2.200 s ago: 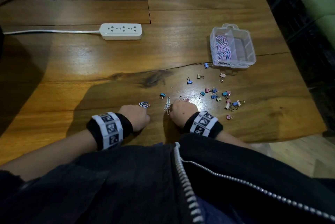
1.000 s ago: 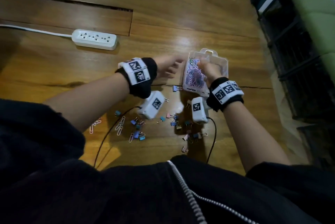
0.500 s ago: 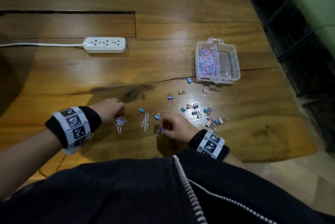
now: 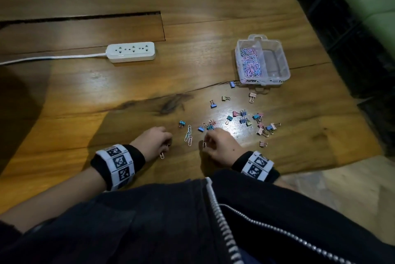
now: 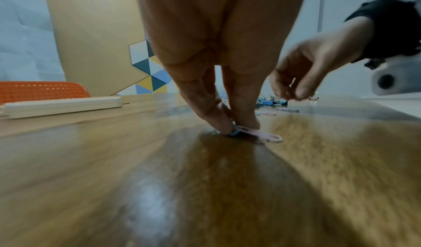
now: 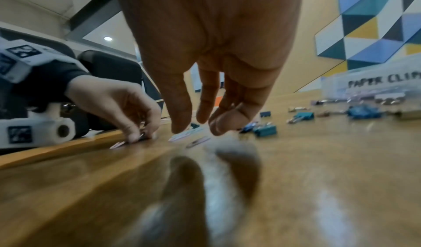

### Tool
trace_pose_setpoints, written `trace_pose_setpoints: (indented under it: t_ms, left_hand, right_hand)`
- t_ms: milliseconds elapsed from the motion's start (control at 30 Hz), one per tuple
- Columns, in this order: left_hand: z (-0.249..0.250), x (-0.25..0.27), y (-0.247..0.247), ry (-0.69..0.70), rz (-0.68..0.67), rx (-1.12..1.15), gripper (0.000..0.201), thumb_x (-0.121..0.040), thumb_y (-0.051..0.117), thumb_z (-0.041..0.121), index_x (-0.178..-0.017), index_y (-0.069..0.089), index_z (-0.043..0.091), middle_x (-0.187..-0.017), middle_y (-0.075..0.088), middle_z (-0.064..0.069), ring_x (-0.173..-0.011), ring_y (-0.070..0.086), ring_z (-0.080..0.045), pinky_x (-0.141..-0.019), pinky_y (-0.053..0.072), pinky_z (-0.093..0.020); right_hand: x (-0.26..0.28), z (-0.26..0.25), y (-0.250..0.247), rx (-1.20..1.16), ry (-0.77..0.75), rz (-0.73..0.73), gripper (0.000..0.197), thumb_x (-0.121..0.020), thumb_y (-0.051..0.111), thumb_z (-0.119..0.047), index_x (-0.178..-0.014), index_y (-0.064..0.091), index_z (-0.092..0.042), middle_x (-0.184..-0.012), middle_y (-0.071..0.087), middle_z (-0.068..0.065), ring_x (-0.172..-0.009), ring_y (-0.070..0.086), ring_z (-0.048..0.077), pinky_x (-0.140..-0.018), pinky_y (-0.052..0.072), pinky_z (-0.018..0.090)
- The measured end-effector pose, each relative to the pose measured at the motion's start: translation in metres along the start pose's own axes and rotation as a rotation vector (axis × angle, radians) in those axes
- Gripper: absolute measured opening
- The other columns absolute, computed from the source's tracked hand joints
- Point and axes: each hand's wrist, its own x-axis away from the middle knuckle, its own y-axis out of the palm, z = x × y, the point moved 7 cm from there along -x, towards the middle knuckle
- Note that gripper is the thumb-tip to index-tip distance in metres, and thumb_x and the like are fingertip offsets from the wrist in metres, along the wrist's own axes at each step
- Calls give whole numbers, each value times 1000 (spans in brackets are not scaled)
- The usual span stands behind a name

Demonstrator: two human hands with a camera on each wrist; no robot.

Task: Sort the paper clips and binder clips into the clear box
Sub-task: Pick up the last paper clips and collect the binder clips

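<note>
- Pinching a pink paper clip (image 5: 259,134) flat on the surface with my left hand (image 4: 154,141).
- Right hand (image 4: 220,146): fingers curled, grip unclear.
- Clips look light, thin, slippery; I'd lift by an edge.
- Clear box (image 4: 277,64) at 1 o'clock.

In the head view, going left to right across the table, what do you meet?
Power strip → left hand → loose paper clips → right hand → scattered binder clips → clear box, with paper clips filling its left compartment.
</note>
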Motion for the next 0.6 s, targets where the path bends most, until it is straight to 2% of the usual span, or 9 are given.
trace_pose_setpoints:
  t_ms: [133, 233, 333, 400, 467, 500, 600]
  left_hand:
    - [-9, 1, -2, -45, 32, 184, 23, -90, 56, 19, -109, 57, 7, -105, 58, -6, -95, 55, -20, -80, 42, -26]
    - [-12, 2, -3, -67, 31, 296, 19, -91, 53, 15, -108, 56, 7, -99, 58, -2, -90, 54, -17, -77, 41, -25]
    - [-19, 0, -10, -90, 120, 419, 12, -93, 50, 13, -101, 58, 9, -93, 57, 0, -85, 55, -14, -72, 39, -21]
    - [-28, -2, -12, -145, 125, 733, 7, -91, 52, 7, -88, 57, 10, -82, 56, -1, -69, 56, -10, -64, 45, -19]
    - [-33, 0, -8, -218, 47, 1154, 16, -90, 50, -2, -79, 56, 9, -73, 57, -7, -51, 60, -7, -55, 53, -18]
    - [-33, 2, -8, -250, 20, 1284, 19, -90, 47, -5, -78, 56, 7, -72, 56, -8, -46, 60, -5, -51, 54, -16]
    - [-35, 3, -7, -307, -3, 1331, 27, -92, 36, -5, -78, 57, 5, -72, 53, -9, -41, 56, -3, -43, 47, -13]
  right_hand:
    - [-3, -6, 15, 12, 48, -49, 38, -83, 61, -16, -119, 51, -10, -121, 46, 6, -111, 45, 20, -97, 40, 31]
    - [-8, -8, 11, 16, 56, -25, 31, -85, 56, -12, -116, 54, -6, -119, 49, 9, -111, 47, 23, -97, 40, 33]
    - [-10, -4, 10, 22, 97, -36, 23, -86, 55, -14, -107, 56, -4, -113, 52, 11, -105, 50, 25, -94, 42, 36]
    - [-9, -2, 10, 45, 102, -25, 22, -87, 54, -15, -105, 55, -3, -114, 48, 11, -103, 49, 25, -94, 42, 35]
    - [-8, -3, 10, 80, 77, 14, 19, -87, 54, -9, -104, 56, -2, -114, 45, 12, -102, 47, 24, -92, 39, 31]
    - [-8, -3, 10, 87, 65, 35, 18, -86, 53, -5, -103, 57, -1, -114, 46, 12, -101, 47, 24, -90, 39, 30]
    - [-9, -6, 9, 61, 63, 70, 16, -83, 51, 4, -97, 56, -3, -107, 51, 13, -99, 48, 25, -86, 41, 31]
